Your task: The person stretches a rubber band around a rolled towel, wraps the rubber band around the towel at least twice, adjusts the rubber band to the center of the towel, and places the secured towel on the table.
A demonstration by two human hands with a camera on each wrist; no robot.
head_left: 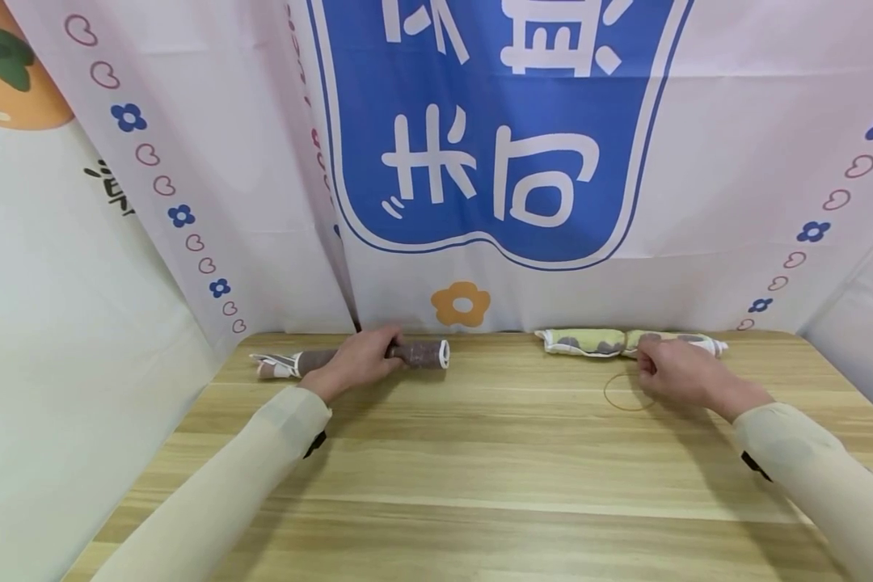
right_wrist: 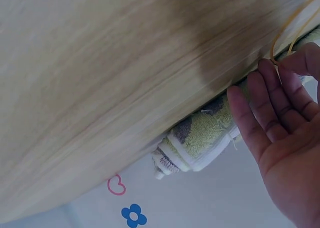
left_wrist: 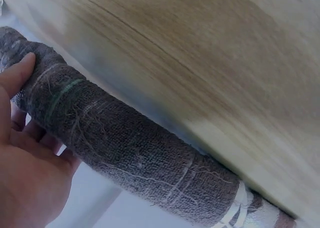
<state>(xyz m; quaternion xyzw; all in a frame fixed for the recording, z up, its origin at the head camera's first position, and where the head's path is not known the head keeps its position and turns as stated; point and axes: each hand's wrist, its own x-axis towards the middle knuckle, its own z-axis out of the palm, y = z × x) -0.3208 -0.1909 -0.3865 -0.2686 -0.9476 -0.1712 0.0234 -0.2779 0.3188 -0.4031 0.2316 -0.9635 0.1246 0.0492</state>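
Behind everything, at the top of the frame, hangs a white printed cloth (head_left: 225,153) with a big blue panel (head_left: 473,226) of white characters. Below it, the wood-grained surface (head_left: 473,461) fills the lower part of the frame, my pale sleeves (head_left: 225,469) reaching over it from both lower corners. The brown rolled towel (head_left: 425,354) lies left of centre along the surface's far edge, loose striped cloth showing at its left end. At the same edge, right of centre, lies the yellow-and-grey rolled towel (head_left: 592,342), slightly shorter. My left hand (head_left: 364,357) grips the brown roll around its middle, thumb on one side and fingers on the other. My right hand (head_left: 680,373), just in front of the yellow roll, pinches a thin yellow band (head_left: 629,410) between thumb and fingertip, its loop hanging open toward frame centre.
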